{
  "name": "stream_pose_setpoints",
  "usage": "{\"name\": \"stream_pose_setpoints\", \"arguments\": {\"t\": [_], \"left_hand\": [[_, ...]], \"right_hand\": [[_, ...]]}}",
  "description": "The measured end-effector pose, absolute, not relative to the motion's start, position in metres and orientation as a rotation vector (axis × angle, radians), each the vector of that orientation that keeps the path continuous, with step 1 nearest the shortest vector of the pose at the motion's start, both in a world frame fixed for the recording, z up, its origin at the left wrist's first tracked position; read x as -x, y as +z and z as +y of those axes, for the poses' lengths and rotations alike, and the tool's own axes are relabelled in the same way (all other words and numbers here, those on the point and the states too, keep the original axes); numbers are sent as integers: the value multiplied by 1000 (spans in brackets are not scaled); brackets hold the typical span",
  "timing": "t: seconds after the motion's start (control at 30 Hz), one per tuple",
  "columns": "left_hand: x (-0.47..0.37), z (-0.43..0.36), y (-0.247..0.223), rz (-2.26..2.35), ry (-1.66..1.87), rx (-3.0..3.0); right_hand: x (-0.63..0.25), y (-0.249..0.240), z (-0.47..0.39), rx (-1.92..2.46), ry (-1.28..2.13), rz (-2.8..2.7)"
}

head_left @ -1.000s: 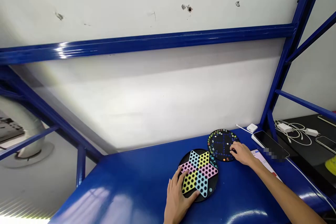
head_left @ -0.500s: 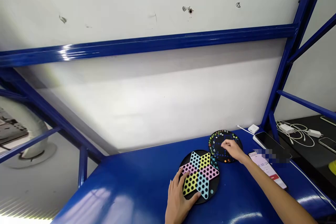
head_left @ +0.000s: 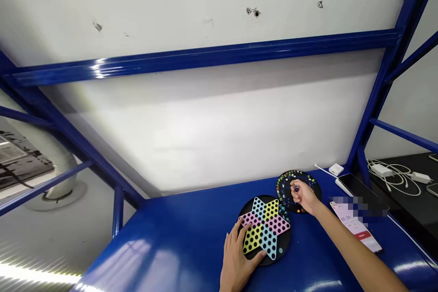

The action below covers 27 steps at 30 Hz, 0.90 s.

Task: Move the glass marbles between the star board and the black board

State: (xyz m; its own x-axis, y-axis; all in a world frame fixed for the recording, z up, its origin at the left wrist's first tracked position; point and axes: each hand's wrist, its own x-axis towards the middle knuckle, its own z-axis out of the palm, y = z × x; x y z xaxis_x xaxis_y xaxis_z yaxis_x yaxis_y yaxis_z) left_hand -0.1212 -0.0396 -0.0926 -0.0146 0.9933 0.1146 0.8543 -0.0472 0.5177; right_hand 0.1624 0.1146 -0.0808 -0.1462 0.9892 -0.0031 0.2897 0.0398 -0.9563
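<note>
A round black Chinese checkers board (head_left: 284, 237) with a star of blue, yellow and pink points lies on the table. My left hand (head_left: 237, 255) rests on its left side, fingers spread over the holes and thumb on the lower edge. Behind it to the right is a round black tray (head_left: 316, 186) with many small coloured marbles, mostly round its rim. Over this tray is my right hand (head_left: 305, 197), closed in a pinch on a small dark blue marble (head_left: 297, 188). More teal marbles (head_left: 283, 213) sit at the board's upper right edge.
A phone (head_left: 356, 228) with a timer lies right of the tray on the blue table (head_left: 191, 223). Near it are a dark phone (head_left: 356, 185) and a white charger (head_left: 336, 169). Cables (head_left: 397, 178) lie on a black surface at far right. A blue frame (head_left: 205, 57) surrounds the table.
My right hand has turned, and a dark blue marble now shows between its fingers. My left hand keeps its place on the board. The whole view has shifted slightly.
</note>
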Motion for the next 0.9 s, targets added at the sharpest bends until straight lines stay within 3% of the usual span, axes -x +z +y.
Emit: {"name": "stream_pose_setpoints", "arguments": {"t": [0.43, 0.67, 0.9], "left_hand": [[122, -40, -94, 1957, 627, -1992], [121, -41, -91, 1934, 666, -2003], [121, -40, -93, 1932, 659, -1972]], "right_hand": [[-66, -71, 99, 1429, 834, -2130], [-132, -75, 119, 1494, 807, -1989], [-175, -83, 113, 1440, 1004, -2061]]}}
